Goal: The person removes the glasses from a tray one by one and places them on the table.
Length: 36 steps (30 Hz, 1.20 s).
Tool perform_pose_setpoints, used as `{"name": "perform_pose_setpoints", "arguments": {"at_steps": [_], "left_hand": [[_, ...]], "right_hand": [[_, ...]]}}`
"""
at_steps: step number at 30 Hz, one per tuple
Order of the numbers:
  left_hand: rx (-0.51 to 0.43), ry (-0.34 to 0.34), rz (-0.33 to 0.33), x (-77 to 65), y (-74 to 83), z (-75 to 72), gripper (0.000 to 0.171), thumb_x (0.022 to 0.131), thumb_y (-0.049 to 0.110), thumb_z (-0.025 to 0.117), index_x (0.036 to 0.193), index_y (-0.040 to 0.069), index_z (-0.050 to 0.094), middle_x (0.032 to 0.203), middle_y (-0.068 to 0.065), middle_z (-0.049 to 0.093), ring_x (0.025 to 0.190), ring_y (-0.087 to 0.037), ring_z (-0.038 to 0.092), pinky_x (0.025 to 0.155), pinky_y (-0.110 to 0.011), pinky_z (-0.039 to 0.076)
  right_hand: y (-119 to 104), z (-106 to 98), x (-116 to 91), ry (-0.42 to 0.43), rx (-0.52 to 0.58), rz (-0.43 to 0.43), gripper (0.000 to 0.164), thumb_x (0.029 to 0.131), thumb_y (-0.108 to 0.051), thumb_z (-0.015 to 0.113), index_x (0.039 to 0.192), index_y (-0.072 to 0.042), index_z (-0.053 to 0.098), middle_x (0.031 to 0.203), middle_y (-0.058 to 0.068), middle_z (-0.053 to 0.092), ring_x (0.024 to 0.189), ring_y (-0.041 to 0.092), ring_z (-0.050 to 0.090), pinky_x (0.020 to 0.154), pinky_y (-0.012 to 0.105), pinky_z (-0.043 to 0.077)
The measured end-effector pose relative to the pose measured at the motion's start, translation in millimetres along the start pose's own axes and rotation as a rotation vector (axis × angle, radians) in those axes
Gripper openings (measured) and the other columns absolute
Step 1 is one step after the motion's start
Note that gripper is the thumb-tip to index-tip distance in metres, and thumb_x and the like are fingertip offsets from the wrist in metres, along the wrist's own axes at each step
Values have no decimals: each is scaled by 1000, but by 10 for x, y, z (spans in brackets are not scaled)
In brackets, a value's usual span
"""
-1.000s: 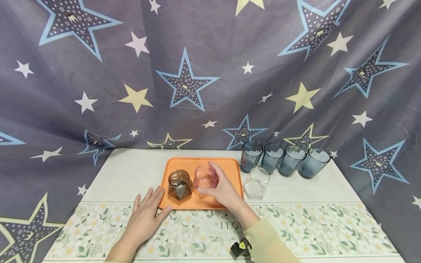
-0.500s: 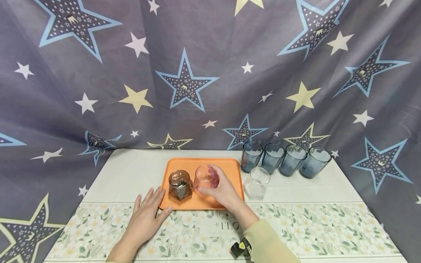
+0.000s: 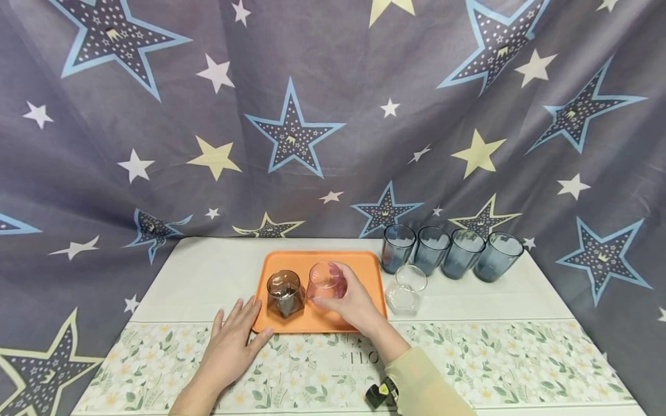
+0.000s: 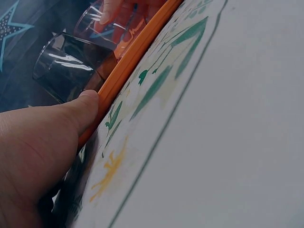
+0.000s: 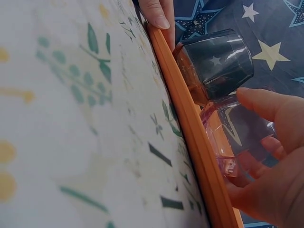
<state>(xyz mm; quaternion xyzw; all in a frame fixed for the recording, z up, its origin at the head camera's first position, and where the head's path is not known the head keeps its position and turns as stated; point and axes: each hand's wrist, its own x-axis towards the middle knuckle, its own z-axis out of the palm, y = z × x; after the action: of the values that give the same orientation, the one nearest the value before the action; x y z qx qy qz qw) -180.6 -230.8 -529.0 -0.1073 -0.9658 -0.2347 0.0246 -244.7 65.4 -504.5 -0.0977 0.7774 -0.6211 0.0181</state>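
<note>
Two hands were at the orange tray [image 3: 370,274]: the left hand [image 3: 229,346] lay with relaxed fingers against its left edge, then came the brown glass [image 3: 285,294], upright on it, and the pink glass [image 3: 319,283], on or just above it, gripped by the right hand [image 3: 358,303]. The work looked part done: the brown glass placed, the pink unreleased, the clear glass [image 3: 404,299] and four blue tumblers [image 3: 432,254] standing off the tray on the worktop [image 3: 213,274].

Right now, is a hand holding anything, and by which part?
The right hand holds the pink glass by its outer sides. The left hand only touches the edge of the orange tray.
</note>
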Motion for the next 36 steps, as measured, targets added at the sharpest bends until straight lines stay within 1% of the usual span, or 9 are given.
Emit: {"name": "perform_pose_setpoints", "arguments": {"at_steps": [7, 12, 15, 19, 25, 29, 33, 36], "left_hand": [[-2, -3, -2, 2, -11, 5, 82, 110, 59, 62, 169, 4, 44, 174, -19, 41, 165, -45, 24, 131, -70, 0], [-10, -11, -4, 12, -7, 2, 83, 110, 61, 61, 169, 4, 44, 174, -19, 40, 165, -46, 23, 131, -70, -1], [-7, -13, -7, 8, -14, 2, 84, 110, 63, 60, 169, 4, 44, 173, -20, 40, 165, -46, 23, 131, -70, -1], [-6, -12, -4, -2, -24, 3, 86, 110, 65, 58, 168, 4, 45, 173, -20, 41, 165, -46, 23, 131, -71, -1], [-21, -19, -9, -8, -20, 27, 86, 109, 65, 60, 168, 3, 45, 173, -20, 41, 165, -47, 23, 130, -72, -1], [-34, -26, -9, -14, -14, 45, 86, 109, 64, 60, 168, 3, 45, 174, -20, 40, 165, -47, 22, 130, -72, -2], [-28, -20, -6, -12, -16, 32, 86, 109, 65, 60, 168, 4, 45, 174, -20, 40, 165, -47, 22, 130, -72, -1], [-13, -8, 0, -8, -21, 7, 85, 109, 62, 61, 168, 3, 45, 173, -20, 40, 165, -47, 23, 130, -72, -1]], "right_hand": [[-14, 6, -3, 15, -23, -1, 86, 86, -12, 97, 159, -6, 53, 147, 21, 63, 125, 37, 64, 110, 56, 55], [-26, -14, -6, 31, -30, 10, 87, 84, -14, 98, 158, -7, 54, 143, 20, 65, 119, 34, 65, 106, 56, 56], [-43, -30, -13, 40, -38, 11, 86, 85, -15, 99, 158, -9, 55, 141, 20, 66, 117, 32, 66, 105, 55, 57], [-109, -68, -38, 46, -42, 1, 85, 85, -15, 99, 157, -8, 55, 139, 20, 66, 121, 33, 65, 107, 52, 57], [-277, -206, -140, 55, -37, -10, 87, 84, -14, 99, 158, -5, 54, 145, 22, 62, 130, 38, 63, 113, 50, 55], [-375, -341, -243, 73, -59, -9, 86, 84, -15, 100, 157, -6, 56, 149, 21, 62, 131, 38, 63, 113, 51, 54], [-512, -493, -342, 54, -76, -2, 85, 84, -18, 100, 157, -11, 57, 148, 17, 63, 131, 36, 64, 112, 51, 55], [-628, -621, -406, 40, -93, -5, 87, 83, -17, 100, 158, -13, 56, 146, 17, 64, 132, 35, 64, 113, 50, 54]]}}
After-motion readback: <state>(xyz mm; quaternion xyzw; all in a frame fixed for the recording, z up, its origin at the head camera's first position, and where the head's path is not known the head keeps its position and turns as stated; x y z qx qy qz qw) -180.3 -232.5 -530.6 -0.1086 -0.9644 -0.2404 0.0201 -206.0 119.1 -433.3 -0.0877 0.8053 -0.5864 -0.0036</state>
